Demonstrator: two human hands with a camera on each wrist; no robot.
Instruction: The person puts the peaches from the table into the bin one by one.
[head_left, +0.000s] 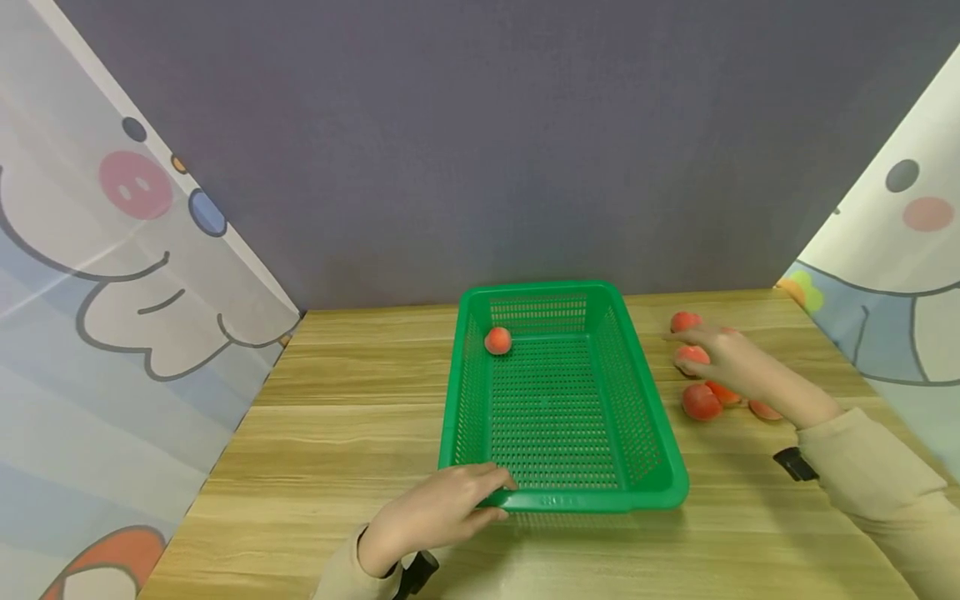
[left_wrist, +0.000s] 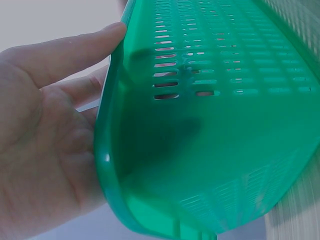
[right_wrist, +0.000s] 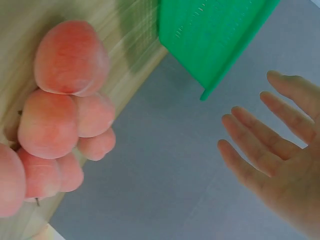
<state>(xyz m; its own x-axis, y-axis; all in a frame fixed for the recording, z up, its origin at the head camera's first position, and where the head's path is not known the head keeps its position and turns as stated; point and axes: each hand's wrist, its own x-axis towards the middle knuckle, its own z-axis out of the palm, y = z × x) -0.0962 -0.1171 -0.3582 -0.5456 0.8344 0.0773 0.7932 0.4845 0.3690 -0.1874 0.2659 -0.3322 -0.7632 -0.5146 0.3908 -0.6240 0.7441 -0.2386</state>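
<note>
Left hand [head_left: 444,507] grips 1 basket [head_left: 581,500]: 1 peach [head_left: 498,341] inside, perhaps 7 outside.

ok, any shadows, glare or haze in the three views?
Head: soft shadow on the wooden table beside the right sleeve; left wrist: dark shading inside the green plastic basket, small glint on its rim; right wrist: hazy, peaches soft in detail.

Both sleeves [head_left: 873,467] are beige, with a small black device [head_left: 795,464] by each cuff [head_left: 822,432].

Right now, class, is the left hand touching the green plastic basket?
Touching: the head view shows the left hand gripping the green plastic basket by its rim.
</note>
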